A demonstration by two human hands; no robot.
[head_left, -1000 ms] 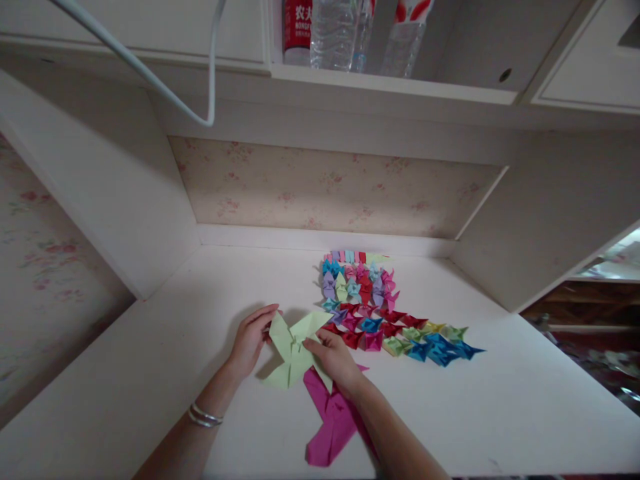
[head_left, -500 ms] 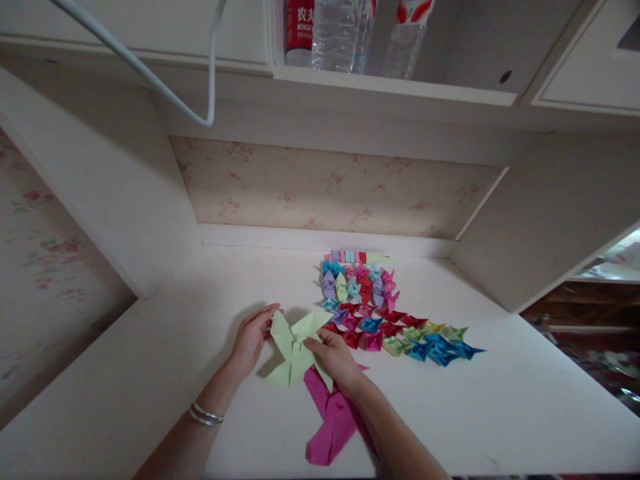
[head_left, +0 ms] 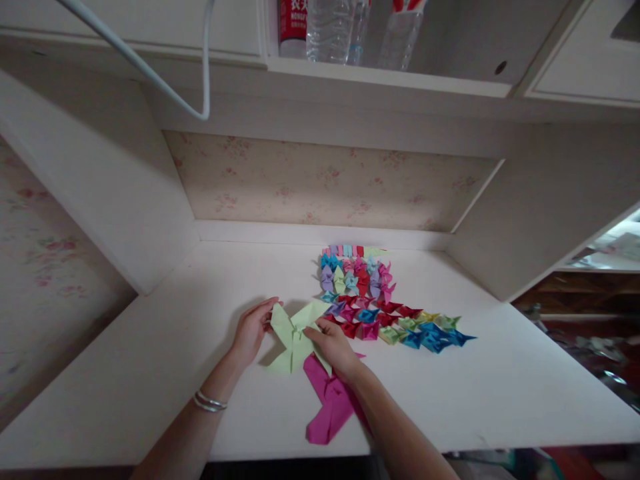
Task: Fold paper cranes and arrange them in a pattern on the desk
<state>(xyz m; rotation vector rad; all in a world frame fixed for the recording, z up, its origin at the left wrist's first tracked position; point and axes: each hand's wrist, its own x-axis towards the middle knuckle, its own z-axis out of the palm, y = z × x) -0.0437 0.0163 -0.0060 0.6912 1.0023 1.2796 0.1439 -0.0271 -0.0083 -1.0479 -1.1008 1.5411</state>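
Note:
Both hands hold a pale green folded-paper pinwheel (head_left: 296, 339) with four pointed arms, raised a little over the white desk (head_left: 210, 280). My left hand (head_left: 253, 332) pinches its left arm, fingers behind the paper. My right hand (head_left: 336, 348) grips the right side, with the thumb near the pinwheel's centre. Below the right hand a magenta folded-paper pinwheel (head_left: 329, 412) lies on the desk, partly covered by my right wrist and the green paper.
Beyond the hands, to the right, small origami pieces (head_left: 367, 315) in many colours lie in rows. Bottles (head_left: 327, 33) stand on the shelf above. A white cable (head_left: 165, 93) hangs at upper left. Side panels (head_left: 540, 207) flank the desk.
The view has tilted slightly downward, so the desk's front edge now shows more. Both hands keep their hold on the green pinwheel, with barely any shift.

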